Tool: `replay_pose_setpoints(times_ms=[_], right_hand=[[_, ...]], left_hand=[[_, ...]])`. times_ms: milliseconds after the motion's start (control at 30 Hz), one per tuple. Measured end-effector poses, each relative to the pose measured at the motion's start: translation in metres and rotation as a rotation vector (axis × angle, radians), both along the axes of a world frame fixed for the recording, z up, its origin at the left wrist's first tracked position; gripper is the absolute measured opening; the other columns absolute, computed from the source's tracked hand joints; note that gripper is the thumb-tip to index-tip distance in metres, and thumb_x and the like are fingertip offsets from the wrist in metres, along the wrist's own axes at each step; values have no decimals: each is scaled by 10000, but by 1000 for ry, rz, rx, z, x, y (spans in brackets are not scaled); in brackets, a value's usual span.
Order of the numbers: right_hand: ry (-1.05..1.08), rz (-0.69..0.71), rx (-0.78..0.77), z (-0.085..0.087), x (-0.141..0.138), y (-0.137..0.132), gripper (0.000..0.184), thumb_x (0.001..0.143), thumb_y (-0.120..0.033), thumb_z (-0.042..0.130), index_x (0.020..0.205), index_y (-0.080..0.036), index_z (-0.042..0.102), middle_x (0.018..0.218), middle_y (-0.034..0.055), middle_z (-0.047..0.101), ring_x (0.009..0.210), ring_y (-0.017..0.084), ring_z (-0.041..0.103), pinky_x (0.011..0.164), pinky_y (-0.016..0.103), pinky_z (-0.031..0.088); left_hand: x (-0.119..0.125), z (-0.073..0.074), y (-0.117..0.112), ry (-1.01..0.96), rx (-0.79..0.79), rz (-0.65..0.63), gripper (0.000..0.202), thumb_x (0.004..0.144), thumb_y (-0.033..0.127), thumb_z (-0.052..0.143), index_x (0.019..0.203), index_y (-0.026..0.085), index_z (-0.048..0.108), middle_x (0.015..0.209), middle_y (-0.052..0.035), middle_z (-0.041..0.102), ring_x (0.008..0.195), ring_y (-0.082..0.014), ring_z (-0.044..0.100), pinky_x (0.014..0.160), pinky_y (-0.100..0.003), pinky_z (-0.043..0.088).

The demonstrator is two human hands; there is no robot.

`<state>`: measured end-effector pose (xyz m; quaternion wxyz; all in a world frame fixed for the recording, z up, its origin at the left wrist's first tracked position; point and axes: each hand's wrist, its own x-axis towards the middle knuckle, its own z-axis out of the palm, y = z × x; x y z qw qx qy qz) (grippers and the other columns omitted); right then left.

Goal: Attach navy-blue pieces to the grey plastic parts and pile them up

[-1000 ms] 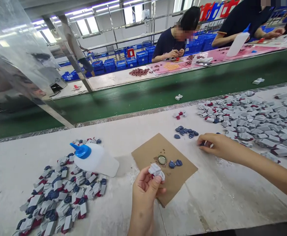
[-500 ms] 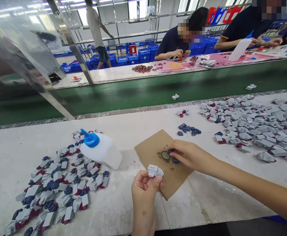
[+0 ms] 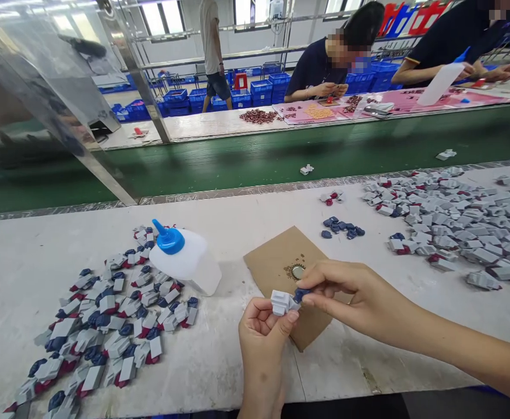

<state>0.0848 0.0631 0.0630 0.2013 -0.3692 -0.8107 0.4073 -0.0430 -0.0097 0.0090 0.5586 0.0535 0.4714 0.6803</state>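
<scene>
Between thumb and fingers, my left hand (image 3: 261, 337) holds a small light-grey plastic piece (image 3: 281, 302) in front of me. My right hand (image 3: 340, 291) pinches a dark-blue piece (image 3: 301, 294) against the grey piece's right end; whether the two are joined I cannot tell. Under both hands lies a brown cardboard sheet (image 3: 266, 256) on the table. On it sits a bottle cap (image 3: 298, 272) with brownish spots around it. Several loose dark-blue pieces (image 3: 343, 226) lie beyond the cardboard.
On the left, a white squeeze bottle (image 3: 189, 262) with a blue nozzle leans by a pile of grey, blue and dark-red pieces (image 3: 106, 326). More grey pieces (image 3: 464, 221) cover the right side. A green conveyor belt (image 3: 237, 166) runs behind; a co-worker (image 3: 311, 70) sits across it.
My right hand has lifted a dark-blue piece from beside the bottle cap and brought it to the grey piece in my left hand. A walking person in the background has moved right.
</scene>
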Motion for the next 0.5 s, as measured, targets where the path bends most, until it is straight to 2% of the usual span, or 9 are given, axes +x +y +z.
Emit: replay_pose_setpoints(times_ms=[233, 400, 500], right_hand=[[3, 48, -10, 2, -1, -1, 145, 823, -289, 513, 878, -188, 601, 835, 48, 614, 686, 128, 572, 577, 241, 475], [20, 142, -37, 2, 1, 0, 111, 821, -246, 527, 830, -185, 619, 773, 29, 601, 670, 112, 551, 555, 216, 429], [87, 115, -112, -5, -1, 0, 116, 815, -251, 542, 801, -174, 628, 760, 29, 586, 665, 106, 546, 546, 208, 418]], left_hand=[[2, 10, -4, 123, 7, -20, 201, 491, 122, 758, 596, 168, 593, 576, 16, 668, 584, -103, 629, 580, -173, 473], [3, 13, -7, 246, 49, -9, 179, 511, 86, 747, 586, 173, 610, 606, 14, 678, 566, -84, 618, 548, -146, 466], [4, 10, -7, 249, 41, -5, 183, 520, 105, 750, 586, 173, 594, 587, 23, 663, 552, -79, 608, 540, -146, 461]])
